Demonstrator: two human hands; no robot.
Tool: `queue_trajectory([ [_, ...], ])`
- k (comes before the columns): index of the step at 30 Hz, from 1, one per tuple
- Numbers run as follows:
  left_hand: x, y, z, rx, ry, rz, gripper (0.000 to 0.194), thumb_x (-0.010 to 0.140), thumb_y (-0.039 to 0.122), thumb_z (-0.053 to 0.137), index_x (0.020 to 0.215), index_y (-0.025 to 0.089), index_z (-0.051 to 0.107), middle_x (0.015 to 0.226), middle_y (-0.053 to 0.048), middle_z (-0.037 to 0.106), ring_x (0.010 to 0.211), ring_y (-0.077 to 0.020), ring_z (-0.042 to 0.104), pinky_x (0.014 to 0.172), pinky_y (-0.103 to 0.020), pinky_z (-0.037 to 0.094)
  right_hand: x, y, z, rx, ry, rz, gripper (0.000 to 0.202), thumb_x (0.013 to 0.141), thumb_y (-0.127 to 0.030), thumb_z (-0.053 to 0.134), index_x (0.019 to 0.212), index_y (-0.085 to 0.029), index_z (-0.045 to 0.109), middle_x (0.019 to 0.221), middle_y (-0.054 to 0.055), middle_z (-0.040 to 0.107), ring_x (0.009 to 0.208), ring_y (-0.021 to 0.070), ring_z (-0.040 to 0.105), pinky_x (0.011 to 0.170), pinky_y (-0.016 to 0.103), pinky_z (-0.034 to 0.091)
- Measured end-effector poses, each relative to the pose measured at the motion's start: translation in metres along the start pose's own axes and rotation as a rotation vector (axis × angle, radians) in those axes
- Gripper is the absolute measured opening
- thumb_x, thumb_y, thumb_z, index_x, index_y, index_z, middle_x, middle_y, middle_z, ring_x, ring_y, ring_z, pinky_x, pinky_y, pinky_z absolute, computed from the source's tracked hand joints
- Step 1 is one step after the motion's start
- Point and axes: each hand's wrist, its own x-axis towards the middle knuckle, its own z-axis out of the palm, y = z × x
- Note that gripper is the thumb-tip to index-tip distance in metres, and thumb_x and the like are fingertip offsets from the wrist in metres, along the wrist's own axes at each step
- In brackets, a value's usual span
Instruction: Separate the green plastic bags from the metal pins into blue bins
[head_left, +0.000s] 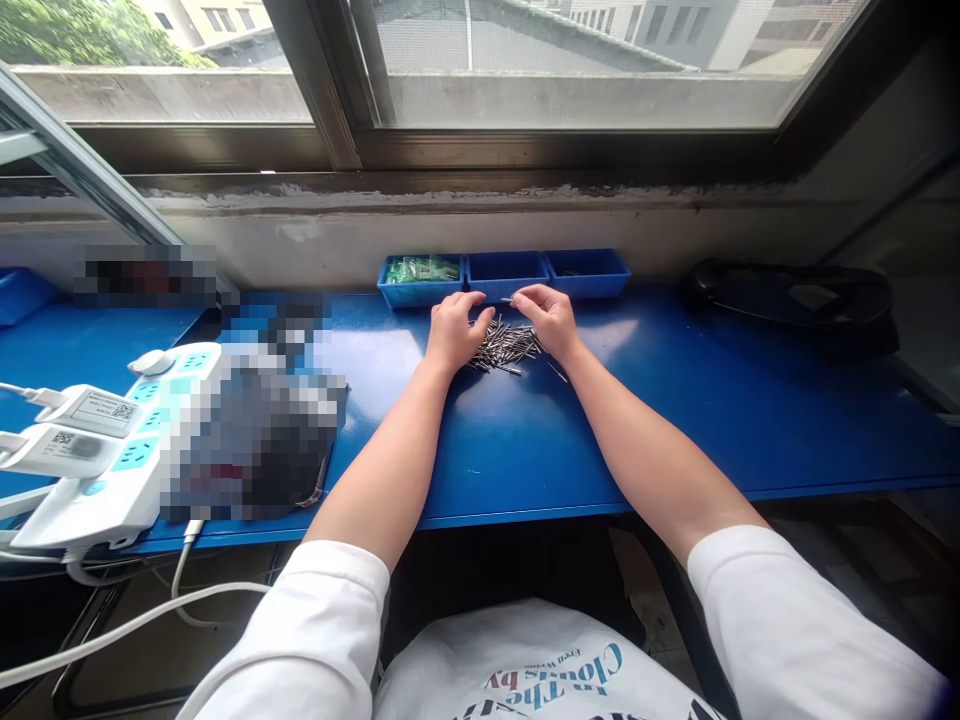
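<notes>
My left hand rests loosely curled on a pile of small metal pins while my right hand pinches one pin at 12 o'clock of the pile; they look light, stiff, slippery, best gripped mid-shaft, on the blue workbench beneath the window.

Left hand and right hand rest on a pile of seemingly metal pins.
</notes>
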Motion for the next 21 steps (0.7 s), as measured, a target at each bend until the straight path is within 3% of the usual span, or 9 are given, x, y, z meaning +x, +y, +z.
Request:
queue_trajectory([
  [4, 0.003, -0.011, 0.001, 0.071, 0.032, -0.168, 0.029, 0.089, 0.033, 0.05, 0.11, 0.021, 0.065, 0.119, -0.009, 0.066, 0.116, -0.0249, 0.057, 0.101, -0.039, 0.041, 0.007, 0.004, -0.008, -0.31, 0.095, -0.058, 0.037, 0.084, -0.043, 0.056, 0.11, -0.018, 0.066, 0.11, 0.009, 0.069, 0.103, 0.025, 0.058, 0.092, 0.04, 0.047],
  [8, 0.005, -0.018, 0.002, 0.099, -0.011, -0.266, 0.025, 0.087, 0.033, 0.051, 0.104, 0.022, 0.066, 0.118, -0.009, 0.065, 0.117, -0.0264, 0.056, 0.1, -0.041, 0.042, 0.014, 0.011, -0.011, -0.511, 0.096, -0.042, 0.057, 0.079, -0.044, 0.062, 0.129, -0.018, 0.055, 0.13, 0.013, 0.06, 0.117, 0.0323, 0.049, 0.097, 0.049, 0.041],
  [14, 0.004, -0.018, 0.005, 0.117, -0.081, -0.249, 0.024, 0.087, 0.035, 0.052, 0.102, 0.025, 0.067, 0.119, -0.008, 0.065, 0.116, -0.0282, 0.056, 0.099, -0.044, 0.043, 0.019, 0.024, -0.007, -0.588, 0.052, 0.007, 0.079, 0.071, -0.047, 0.069, 0.141, -0.02, 0.045, 0.145, 0.013, 0.047, 0.119, 0.037, 0.042, 0.098, 0.056, 0.036],
  [21, 0.003, -0.015, 0.004, 0.135, -0.133, -0.25, 0.025, 0.086, 0.037, 0.053, 0.101, 0.025, 0.068, 0.12, -0.009, 0.064, 0.117, -0.0292, 0.056, 0.1, -0.044, 0.042, 0.018, 0.029, -0.004, -0.603, -0.035, 0.019, 0.075, 0.078, -0.049, 0.062, 0.145, -0.027, 0.038, 0.158, 0.011, 0.027, 0.119, 0.0361, 0.04, 0.098, 0.058, 0.035],
])
